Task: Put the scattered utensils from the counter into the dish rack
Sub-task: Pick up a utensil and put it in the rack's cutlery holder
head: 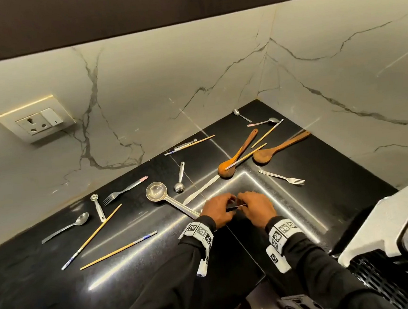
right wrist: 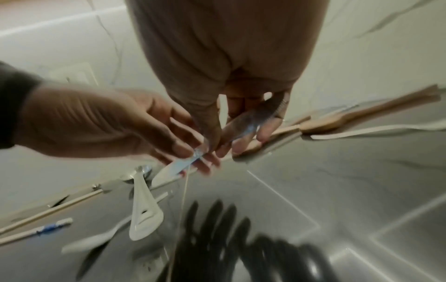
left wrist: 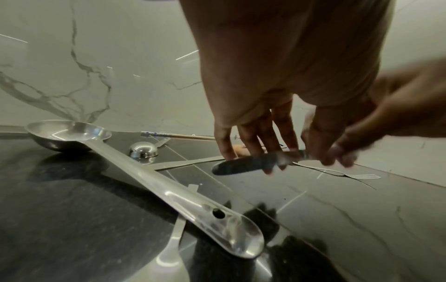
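Note:
Both hands meet over the black counter (head: 48, 281) near its front edge. My left hand (head: 218, 212) and right hand (head: 255, 209) each pinch one end of a small steel knife (head: 236, 207), held level just above the surface. In the left wrist view my left fingertips (left wrist: 272, 167) curl over the steel knife (left wrist: 243, 166), and the right hand (left wrist: 350, 148) grips its far end. The right wrist view is blurred; there my right fingers (right wrist: 265, 131) and the left hand (right wrist: 120, 124) hold the steel knife (right wrist: 251, 122). The white dish rack (head: 392, 235) stands at the lower right.
A steel ladle (head: 156, 192) lies just left of my hands, its handle (left wrist: 169, 190) over a spoon. Two wooden spoons (head: 238, 156), forks (head: 283, 177), a second knife (head: 201, 189), a spoon (head: 68, 227) and several chopsticks lie scattered. Marble walls close the back and right.

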